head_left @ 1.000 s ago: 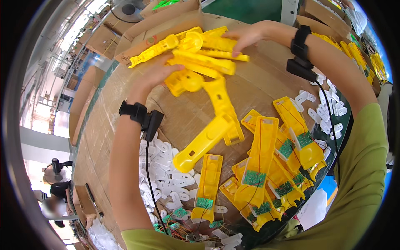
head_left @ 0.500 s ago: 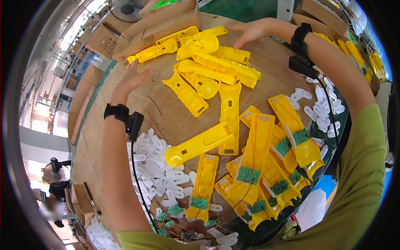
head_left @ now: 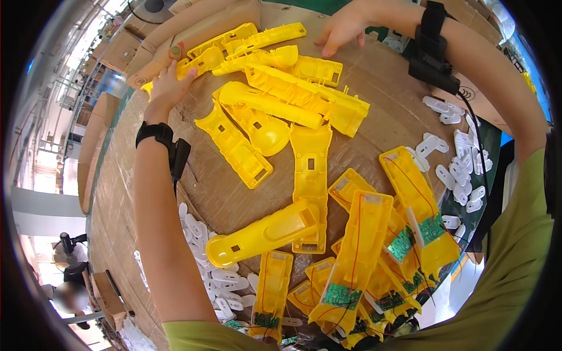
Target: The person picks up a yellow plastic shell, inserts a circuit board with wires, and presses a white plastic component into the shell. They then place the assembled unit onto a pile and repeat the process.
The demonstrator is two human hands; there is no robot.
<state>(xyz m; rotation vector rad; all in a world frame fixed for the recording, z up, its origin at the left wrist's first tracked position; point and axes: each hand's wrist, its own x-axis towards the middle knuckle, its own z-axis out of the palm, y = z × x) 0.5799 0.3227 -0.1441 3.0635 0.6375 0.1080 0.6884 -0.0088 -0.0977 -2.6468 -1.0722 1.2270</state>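
My left hand (head_left: 168, 89) is closed over a yellow plastic housing half (head_left: 206, 62) at the far left of a loose pile. One end of that part pokes out past the wrist side. To the right, my right hand (head_left: 344, 30) hovers beyond the pile with fingers apart and nothing in them. Nearest to it are a long yellow half (head_left: 272, 37) and a short yellow half (head_left: 319, 70). More yellow halves, such as a ribbed one (head_left: 287, 85) and a round-ended one (head_left: 272, 108), lie overlapped between my hands.
Yellow housings with green circuit boards (head_left: 343, 296) and thin wires are stacked at the near right. White plastic pieces (head_left: 225, 284) lie beside my left forearm, with more white pieces (head_left: 462, 161) at the right edge. A cardboard box (head_left: 219, 26) borders the far side of the cardboard-covered table (head_left: 193, 152).
The view has shifted. My left hand has come from beside the yellow housing half to close over it. My right hand has drawn away from the long yellow half's end.
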